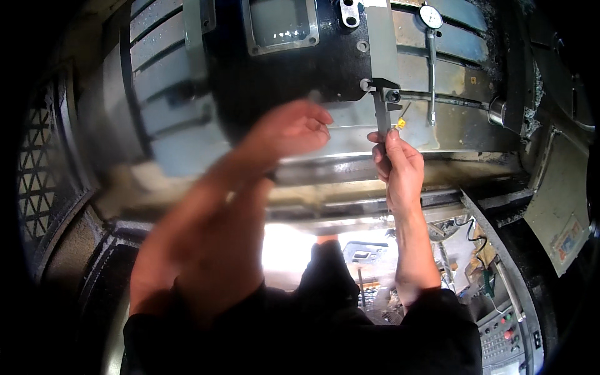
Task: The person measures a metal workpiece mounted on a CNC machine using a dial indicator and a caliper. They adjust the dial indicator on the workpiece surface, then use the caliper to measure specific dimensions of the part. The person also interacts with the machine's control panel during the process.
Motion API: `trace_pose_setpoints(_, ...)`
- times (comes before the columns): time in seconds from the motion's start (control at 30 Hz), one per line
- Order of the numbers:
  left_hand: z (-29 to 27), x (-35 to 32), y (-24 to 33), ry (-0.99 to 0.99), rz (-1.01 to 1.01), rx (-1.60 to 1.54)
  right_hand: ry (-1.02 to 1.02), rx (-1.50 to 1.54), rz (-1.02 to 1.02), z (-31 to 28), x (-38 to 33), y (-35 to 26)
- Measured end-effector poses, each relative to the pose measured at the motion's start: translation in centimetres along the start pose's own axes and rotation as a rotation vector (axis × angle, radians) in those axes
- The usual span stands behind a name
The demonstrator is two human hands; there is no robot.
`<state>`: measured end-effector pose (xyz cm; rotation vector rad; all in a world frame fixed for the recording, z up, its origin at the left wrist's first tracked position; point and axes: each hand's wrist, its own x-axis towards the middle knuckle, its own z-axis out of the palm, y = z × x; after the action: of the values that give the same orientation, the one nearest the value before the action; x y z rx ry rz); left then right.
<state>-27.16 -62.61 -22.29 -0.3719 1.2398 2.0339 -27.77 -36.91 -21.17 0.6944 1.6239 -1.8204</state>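
Note:
My right hand (400, 159) grips a caliper (383, 115) by its lower end, with the jaws pointing up. Those jaws lie beside a round bolt head or socket (392, 96) near the lower right corner of a black workpiece (281, 78). Whether they touch it, I cannot tell. My left hand (294, 128) hovers in front of the workpiece's lower edge, partly smeared by motion. Its fingers are curled in, and nothing shows in them. A small yellow-tagged piece (401, 124) lies just right of the caliper.
Beneath the workpiece is a slotted metal machine table (459, 78). A dial gauge (431, 17) on a long rod lies on its right side. A metal cylinder (497, 112) sits at the right edge. Lower right stands a control panel (500, 340) with buttons.

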Motion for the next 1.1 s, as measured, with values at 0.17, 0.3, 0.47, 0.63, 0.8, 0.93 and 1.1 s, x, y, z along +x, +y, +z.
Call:
trace_pose_setpoints(0.17, 0.5, -0.1, -0.3, 0.024, 0.028, 0.049, 0.077, 0.009, 0.128, -0.3, 0.4, -0.4)
trace_pose_setpoints(0.3, 0.7, 0.0, -0.9, 0.024, 0.041, 0.070, 0.137, -0.073, 0.117, -0.1, 1.1, -0.4)
trace_pose_setpoints(0.47, 0.9, -0.1, -1.1, 0.038, 0.085, 0.098, 0.183, -0.125, 0.093, 0.4, 1.8, -0.3)
trace_pose_setpoints(0.63, 0.8, -0.2, -1.4, 0.050, 0.113, 0.138, 0.179, -0.159, 0.054, 0.7, 2.3, -0.1)
trace_pose_setpoints(0.8, 0.8, -0.3, -1.3, 0.042, 0.132, 0.152, 0.138, -0.223, 0.018, 0.4, 2.6, 0.6)
trace_pose_setpoints(0.93, 0.8, -0.3, -1.5, 0.051, 0.156, 0.168, 0.145, -0.152, 0.020, 0.6, 2.3, 0.2)
trace_pose_setpoints(1.1, 0.8, -0.3, -1.6, 0.043, 0.180, 0.158, 0.220, -0.146, 0.021, 1.2, 2.0, -0.5)
